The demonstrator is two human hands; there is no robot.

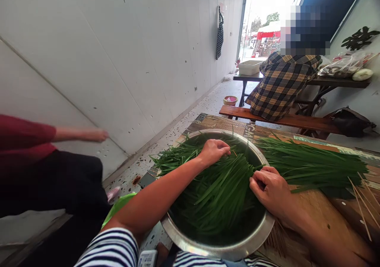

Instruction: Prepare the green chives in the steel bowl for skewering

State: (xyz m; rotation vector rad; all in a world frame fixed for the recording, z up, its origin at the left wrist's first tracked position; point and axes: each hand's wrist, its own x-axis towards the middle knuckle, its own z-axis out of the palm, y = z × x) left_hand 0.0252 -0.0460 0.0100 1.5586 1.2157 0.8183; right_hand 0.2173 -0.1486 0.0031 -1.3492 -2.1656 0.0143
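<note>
A wide steel basin (190, 241) stands in front of me, with long green garlic chives (222, 191) lying in it. My left hand (215, 151) is over the basin's far part, thumb and fingers pinched together just above the leaves. What it pinches is too small to tell; a thin orange-brown tip shows beside the fingers. At the basin's right side my right hand (268, 185) is closed around the gathered ends of the chives, whose leaves fan out to the left. Its fingertips are partly hidden.
More chives (311, 162) lie on the wooden table (314, 207) at the right, near thin wooden skewers (360, 207). A person in a plaid shirt (282, 84) sits on a bench (311, 120) ahead. Another person's red sleeve (26, 134) is at the left.
</note>
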